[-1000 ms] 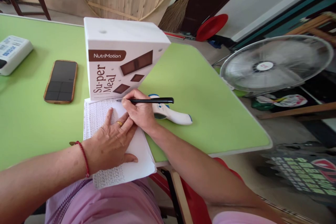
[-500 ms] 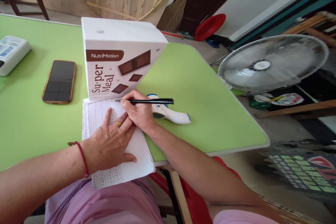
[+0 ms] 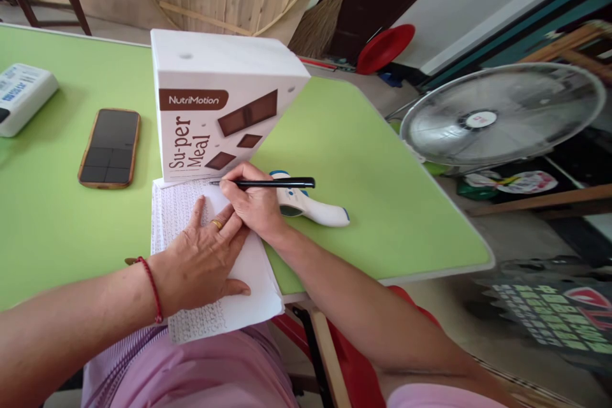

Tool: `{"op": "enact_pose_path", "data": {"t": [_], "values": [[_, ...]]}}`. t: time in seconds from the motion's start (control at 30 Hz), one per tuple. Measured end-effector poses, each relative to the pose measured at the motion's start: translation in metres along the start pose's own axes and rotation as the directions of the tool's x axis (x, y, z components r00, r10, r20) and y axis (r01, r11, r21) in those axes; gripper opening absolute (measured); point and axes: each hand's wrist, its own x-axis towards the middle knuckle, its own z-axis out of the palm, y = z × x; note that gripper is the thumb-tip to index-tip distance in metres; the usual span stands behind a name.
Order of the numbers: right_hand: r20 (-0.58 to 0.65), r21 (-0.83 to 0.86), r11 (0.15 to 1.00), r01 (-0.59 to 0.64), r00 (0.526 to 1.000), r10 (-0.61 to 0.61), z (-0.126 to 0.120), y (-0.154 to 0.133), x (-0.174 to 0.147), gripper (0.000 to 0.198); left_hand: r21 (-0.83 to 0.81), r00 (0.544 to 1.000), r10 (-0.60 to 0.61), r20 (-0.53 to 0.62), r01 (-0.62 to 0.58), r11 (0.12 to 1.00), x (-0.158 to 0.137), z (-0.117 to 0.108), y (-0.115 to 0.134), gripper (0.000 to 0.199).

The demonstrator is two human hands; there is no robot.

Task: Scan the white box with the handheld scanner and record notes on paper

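A black pen [image 3: 287,183] is pinched in my right hand [image 3: 255,204], its tip down at the upper part of the paper [image 3: 255,296]. Rows of handwriting cover the left side of the sheet, and the rest that shows is mostly blank. My left hand [image 3: 203,255] lies flat on the sheet with its fingers spread, a ring on one finger. Just beyond the paper stands a white box [image 3: 191,127] with brown print. Partly behind my right hand lies a white and blue handheld device [image 3: 320,210], like a forehead thermometer.
On the green table [image 3: 382,217] a phone [image 3: 109,148] lies left of the box. A white device [image 3: 26,99] sits at the far left. Past the table's right edge stands a fan [image 3: 516,118]. A red basin [image 3: 386,49] and a broom [image 3: 322,22] are beyond the far edge.
The view has shifted very slightly. Both hands stay in nearly the same place on the paper, and the back end of the pen has tipped a little.
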Motion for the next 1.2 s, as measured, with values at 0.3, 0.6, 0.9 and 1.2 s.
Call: {"op": "enact_pose_path", "data": {"t": [0.3,0.6,0.9,1.2], "values": [[0.008,-0.027,0.998,0.049,0.999,-0.049,-0.009,-0.007,0.002,0.009,0.051,0.999,0.014,-0.044,-0.012,0.999,-0.001,0.005,-0.002,0.088],[0.233,-0.519,0.749,0.411,0.911,-0.339,-0.071,-0.044,-0.007,0.022,0.064,0.99,0.07,-0.126,-0.063,0.996,0.003,-0.01,-0.014,0.045],[0.386,-0.732,0.5,0.464,0.886,-0.257,-0.071,-0.03,-0.037,0.023,-0.051,0.905,-0.019,-0.425,-0.002,0.999,0.007,-0.011,-0.047,0.02],[0.513,-0.464,0.714,0.525,0.816,-0.266,-0.064,-0.041,-0.047,0.031,-0.406,0.273,-0.407,-0.872,0.062,0.912,0.011,-0.017,-0.084,0.086]]}}
